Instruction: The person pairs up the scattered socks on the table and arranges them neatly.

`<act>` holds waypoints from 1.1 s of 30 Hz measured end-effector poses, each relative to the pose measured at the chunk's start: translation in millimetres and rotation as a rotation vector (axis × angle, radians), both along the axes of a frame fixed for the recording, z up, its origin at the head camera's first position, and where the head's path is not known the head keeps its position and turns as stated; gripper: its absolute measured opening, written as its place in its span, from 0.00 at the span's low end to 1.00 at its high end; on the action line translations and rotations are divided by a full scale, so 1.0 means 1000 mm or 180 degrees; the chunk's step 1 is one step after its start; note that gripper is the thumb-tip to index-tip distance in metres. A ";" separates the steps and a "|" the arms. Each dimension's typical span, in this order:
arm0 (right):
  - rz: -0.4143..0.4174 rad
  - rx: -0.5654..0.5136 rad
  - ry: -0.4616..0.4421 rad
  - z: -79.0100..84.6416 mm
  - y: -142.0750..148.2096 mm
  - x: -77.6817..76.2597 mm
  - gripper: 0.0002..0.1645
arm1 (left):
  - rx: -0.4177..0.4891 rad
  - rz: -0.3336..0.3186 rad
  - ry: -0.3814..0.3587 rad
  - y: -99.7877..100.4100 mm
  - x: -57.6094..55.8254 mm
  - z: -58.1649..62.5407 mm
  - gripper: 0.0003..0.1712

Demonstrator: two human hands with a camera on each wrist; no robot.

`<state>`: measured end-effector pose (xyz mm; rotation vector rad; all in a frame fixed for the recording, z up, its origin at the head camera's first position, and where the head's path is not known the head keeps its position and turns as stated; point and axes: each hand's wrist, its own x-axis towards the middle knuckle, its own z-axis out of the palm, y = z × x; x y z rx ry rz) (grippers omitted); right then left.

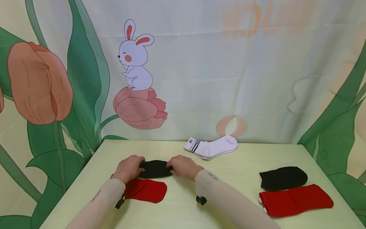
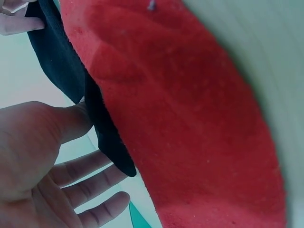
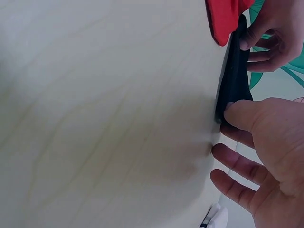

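A black sock [image 1: 156, 169] lies stretched sideways between both hands, behind a red sock. My left hand [image 1: 129, 168] pinches its left end between thumb and index finger, while the other fingers spread loosely in the left wrist view. At the opposite end, my right hand [image 1: 184, 167] pinches the fabric, with its thumb [image 3: 242, 115] on top and the remaining fingers extended near the tabletop. The red sock [image 1: 147, 190] lies flat just in front of the black one, partly covered by the left wrist. It fills much of the left wrist view.
White socks [image 1: 213, 148] with black stripes lie at the table's back edge. To the right, another black sock [image 1: 283, 178] lies behind another red sock [image 1: 297, 201]. A printed cloth [image 1: 194, 79] with a rabbit and tulips hangs behind the pale table [image 1: 228, 190].
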<state>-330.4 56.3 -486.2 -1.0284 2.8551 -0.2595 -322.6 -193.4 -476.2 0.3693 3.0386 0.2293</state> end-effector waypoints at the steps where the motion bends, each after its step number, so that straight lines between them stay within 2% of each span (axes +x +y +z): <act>1: 0.0000 -0.0008 -0.0006 0.000 0.000 0.000 0.18 | 0.0002 -0.0005 -0.0009 0.001 0.000 0.001 0.20; 13: 0.0131 -0.0201 0.0009 0.002 0.001 0.003 0.16 | -0.0037 -0.0063 -0.0024 0.003 -0.003 0.003 0.15; 21: 0.0118 -0.0331 -0.0046 0.004 0.001 0.003 0.17 | 0.0123 0.0035 -0.0107 0.003 -0.004 0.005 0.13; 27: 0.0070 -0.0418 -0.0129 0.005 0.002 0.003 0.17 | 0.0113 0.0075 -0.0159 0.004 -0.005 0.007 0.12; 33: 0.0134 -0.0590 -0.0140 0.008 0.004 0.005 0.17 | 0.0077 0.0029 -0.0125 0.002 -0.005 0.011 0.08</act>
